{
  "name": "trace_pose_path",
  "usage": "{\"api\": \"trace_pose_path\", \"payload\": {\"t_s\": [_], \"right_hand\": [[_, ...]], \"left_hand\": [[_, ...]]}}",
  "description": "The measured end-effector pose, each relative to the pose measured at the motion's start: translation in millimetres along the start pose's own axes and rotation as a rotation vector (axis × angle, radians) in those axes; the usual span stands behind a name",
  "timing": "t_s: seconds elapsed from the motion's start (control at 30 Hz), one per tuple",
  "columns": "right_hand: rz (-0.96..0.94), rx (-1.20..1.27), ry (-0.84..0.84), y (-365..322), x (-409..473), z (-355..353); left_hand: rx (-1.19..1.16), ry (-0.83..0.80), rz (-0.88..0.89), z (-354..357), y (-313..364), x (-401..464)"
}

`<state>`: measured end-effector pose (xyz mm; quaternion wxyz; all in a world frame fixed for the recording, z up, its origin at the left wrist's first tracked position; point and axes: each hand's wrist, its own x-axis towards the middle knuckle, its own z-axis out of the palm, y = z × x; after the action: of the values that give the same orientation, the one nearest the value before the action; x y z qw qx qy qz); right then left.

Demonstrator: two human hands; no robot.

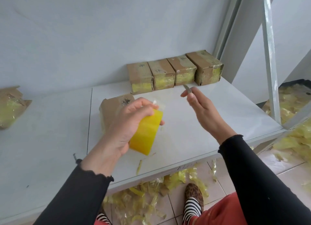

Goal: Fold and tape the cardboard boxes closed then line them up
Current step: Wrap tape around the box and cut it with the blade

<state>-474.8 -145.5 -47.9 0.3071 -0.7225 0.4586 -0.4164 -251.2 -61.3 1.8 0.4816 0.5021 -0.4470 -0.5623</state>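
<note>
left hand (pixel 127 123) curled round yellow tape roll (pixel 146 134), above white table (pixel 193 137), just before a cardboard box (pixel 111 110). right hand (pixel 200 110) pinching what looks like a small blade (pixel 187 88). four taped boxes (pixel 175 70) side by side against wall.

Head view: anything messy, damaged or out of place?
Yes. Yellow tape scraps litter the floor under the table, with more heaped at right. A torn box lies crumpled at the table's far left, away from the row of taped boxes. Small tape slivers sit near the table's front edge.
</note>
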Motion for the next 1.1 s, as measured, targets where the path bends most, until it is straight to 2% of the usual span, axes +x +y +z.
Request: {"api": "trace_pose_path", "payload": {"t_s": [0.1, 0.2, 0.3, 0.43, 0.53, 0.63, 0.73, 0.83, 0.9, 0.97, 1.0, 1.03, 1.1], "right_hand": [[-0.060, 0.080, -0.053, -18, -11, 21], [-0.131, -0.033, -0.118, -34, -17, 45], [-0.182, -0.043, -0.099, -38, -16, 52], [-0.328, -0.162, -0.073, -44, -16, 60], [-0.405, -0.228, -0.093, -52, -18, 71], [-0.382, -0.114, -0.106, -62, -21, 79], [-0.376, -0.149, -0.152, -63, -21, 79], [-0.192, -0.188, -0.130, -56, -17, 73], [-0.085, 0.017, -0.128, -53, -18, 65], [-0.105, 0.220, -0.251, -57, -26, 58], [-0.155, 0.189, -0.335, -58, -30, 59], [-0.226, 0.052, -0.400, -56, -32, 63], [-0.376, -0.270, -0.400, -49, -34, 75]], "left_hand": [[-0.101, 0.136, 0.049, -11, 8, -1], [-0.106, 0.265, 0.129, -15, 11, 1], [-0.140, 0.366, 0.177, -22, 13, 3], [-0.149, 0.433, 0.257, -26, 11, 3], [-0.149, 0.424, 0.280, -23, 7, 6], [-0.192, 0.415, 0.241, -21, 3, 10], [-0.195, 0.411, 0.218, -23, -3, 15], [-0.161, 0.407, 0.172, -22, -2, 11], [-0.221, 0.408, 0.113, -27, -2, 12], [-0.339, 0.388, 0.066, -33, -2, 14], [-0.385, 0.378, 0.051, -35, -1, 14], [-0.413, 0.371, 0.036, -35, 0, 15], [-0.421, 0.355, 0.008, -36, 0, 15]]}}
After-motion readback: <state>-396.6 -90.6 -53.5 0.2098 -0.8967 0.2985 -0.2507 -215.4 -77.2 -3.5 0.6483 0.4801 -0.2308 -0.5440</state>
